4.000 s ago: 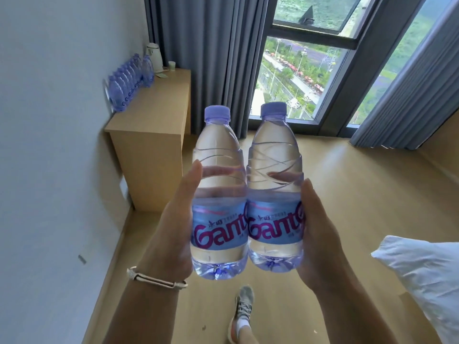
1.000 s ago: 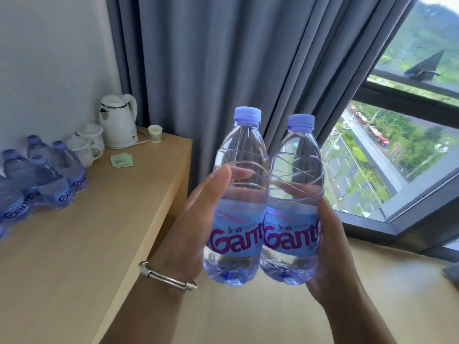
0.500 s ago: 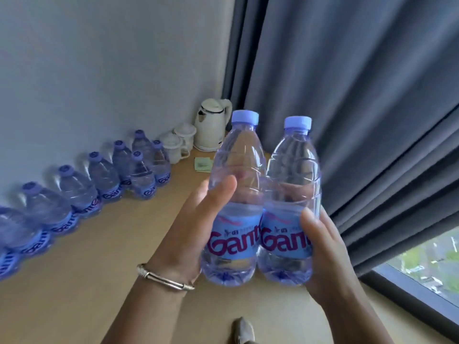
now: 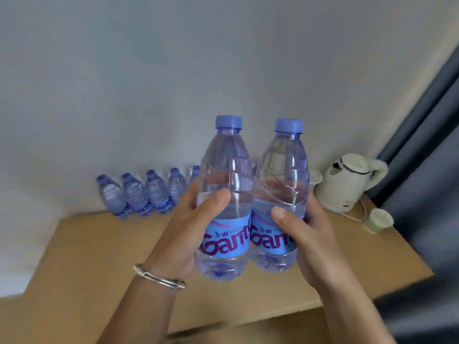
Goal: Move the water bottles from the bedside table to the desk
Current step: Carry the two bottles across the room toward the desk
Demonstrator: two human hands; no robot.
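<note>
The only camera is sitting on the person's head and is looking forward and slightly down, very near to the raised hands, facing the desk (image 4: pixel 99 256) and the wall (image 4: pixel 173 70) behind it.

Two held bottles: left bottle (image 4: pixel 224 194) and right bottle (image 4: pixel 282 194), both clear plastic with a faint violet tint, the moulded ridges crossing diagonally on the upper body. Caps periwinkle blue. Each label sky blue with magenta-purple lettering and a thin pink stripe along the top edge.

Row of bottles (image 4: pixel 146 194) against the wall: same clear violet-tinted plastic, same blue caps, blue labels with purple lettering.

Desk (image 4: pixel 99 256): light tan, wood tone, plain.

Wall (image 4: pixel 173 58): pale grey-white, no pattern.

Kettle (image 4: pixel 347 181): cream-white with a dark rim line at the lid.

Cup (image 4: pixel 378 220): pale greenish cream.

Curtain (image 4: pixel 427 145): dark slate grey, vertical folds.

Bracelet (image 4: pixel 159 278) on left wrist: silver metal.
</note>
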